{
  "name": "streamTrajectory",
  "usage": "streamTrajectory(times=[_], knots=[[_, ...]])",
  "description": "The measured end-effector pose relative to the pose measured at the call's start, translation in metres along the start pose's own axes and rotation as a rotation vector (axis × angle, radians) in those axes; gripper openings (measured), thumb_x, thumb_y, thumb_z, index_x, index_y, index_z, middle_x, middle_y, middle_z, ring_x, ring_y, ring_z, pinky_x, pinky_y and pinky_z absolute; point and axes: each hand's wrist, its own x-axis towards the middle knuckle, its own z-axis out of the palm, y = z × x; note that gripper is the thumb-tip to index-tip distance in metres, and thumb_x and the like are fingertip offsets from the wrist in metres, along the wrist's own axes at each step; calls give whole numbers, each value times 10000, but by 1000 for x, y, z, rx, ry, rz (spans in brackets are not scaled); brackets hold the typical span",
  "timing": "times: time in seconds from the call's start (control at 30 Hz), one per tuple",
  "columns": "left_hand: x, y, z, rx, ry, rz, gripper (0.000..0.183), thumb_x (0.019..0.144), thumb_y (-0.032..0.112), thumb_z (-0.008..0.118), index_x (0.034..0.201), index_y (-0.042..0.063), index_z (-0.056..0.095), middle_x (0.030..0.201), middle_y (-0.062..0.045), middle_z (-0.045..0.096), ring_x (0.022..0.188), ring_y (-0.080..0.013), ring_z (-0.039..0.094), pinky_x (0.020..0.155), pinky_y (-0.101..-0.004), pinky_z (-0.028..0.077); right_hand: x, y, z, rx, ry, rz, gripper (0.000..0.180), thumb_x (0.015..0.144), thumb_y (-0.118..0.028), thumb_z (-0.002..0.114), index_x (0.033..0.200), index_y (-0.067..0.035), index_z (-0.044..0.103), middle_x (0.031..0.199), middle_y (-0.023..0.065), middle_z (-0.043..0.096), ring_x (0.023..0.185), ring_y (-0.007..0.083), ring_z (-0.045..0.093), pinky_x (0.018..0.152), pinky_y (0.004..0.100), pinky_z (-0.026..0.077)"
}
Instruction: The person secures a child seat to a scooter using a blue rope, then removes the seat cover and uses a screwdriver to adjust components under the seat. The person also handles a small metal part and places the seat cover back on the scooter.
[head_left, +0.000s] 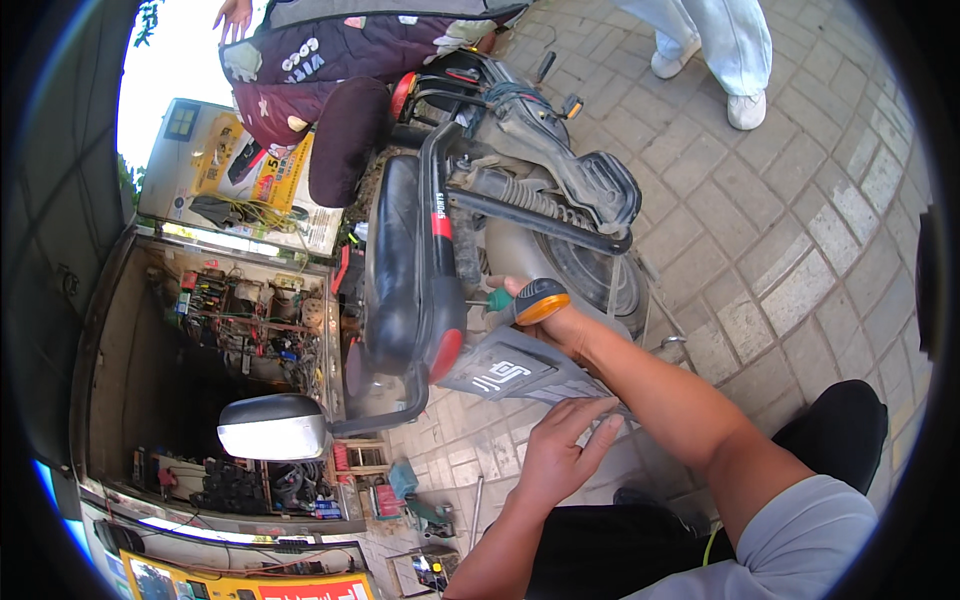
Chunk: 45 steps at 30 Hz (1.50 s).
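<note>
An electric scooter stands before me, sideways in the head view, with its black rear rail (440, 255), red tail light (447, 354) and rear wheel (600, 274) facing me. My right hand (559, 330) reaches in behind the amber turn signal (543, 307), its fingers around the green handle of a screwdriver (498, 300). The screwdriver's shaft points in towards the scooter's body, and its tip is hidden. Below that arm, my left hand (566, 450) is at the lower end of the grey rear mudguard (502, 367). Its thumb is spread; whether the fingertips touch the mudguard is unclear.
A mirror (274, 426) juts out at left. Beyond it, a cabinet (97, 420) holds tools and parts. A metal rod (477, 510) lies on the brick paving (750, 247). Another person's legs (727, 45) are at top right; another hand (235, 16) shows by the quilted cover (337, 45).
</note>
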Motion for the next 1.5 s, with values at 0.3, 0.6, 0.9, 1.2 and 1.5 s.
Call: streamTrajectory(times=[0.3, 0.6, 0.9, 1.2, 1.5], knots=[[2, 2, 2, -2, 2, -15, 202, 863, 96, 704, 1039, -2, 687, 961, -152, 699, 903, -275, 674, 819, -338, 519, -6, -5, 6, -15, 35, 32, 512, 922, -445, 628, 1287, -112, 492, 1004, 89, 615, 814, 215, 641, 760, 384, 551], [5, -2, 2, -12, -27, -3, 228, 877, 133, 695, 1062, 2, 673, 964, -151, 688, 894, -290, 659, 806, -350, 516, -3, -11, 8, -28, 54, -21, 374, 924, -416, 640, 1112, -96, 590, 880, 28, 604, 781, 177, 604, 768, 346, 521], [-2, -15, 12, -51, 54, 62, 228, 918, 211, 639, 1051, 26, 650, 912, -133, 657, 879, -316, 630, 789, -395, 502, 1, -9, -28, -205, -50, -84, 440, 930, -399, 626, 1229, -83, 556, 971, 103, 653, 860, 215, 661, 794, 350, 543], [-4, -13, 4, -53, 78, 76, 203, 932, 221, 590, 987, 29, 623, 841, -132, 608, 867, -326, 599, 778, -419, 475, 10, -14, -41, -39, -46, 94, 524, 894, -557, 585, 1100, -78, 641, 939, 119, 696, 829, 290, 673, 799, 405, 550], [-5, -10, -2, -40, 117, 131, 212, 926, 224, 591, 958, 17, 620, 854, -142, 608, 867, -335, 599, 780, -434, 474, 33, -36, -84, -13, -132, 167, 681, 871, -645, 553, 1160, -34, 627, 1088, 155, 685, 928, 280, 672, 870, 387, 533]])
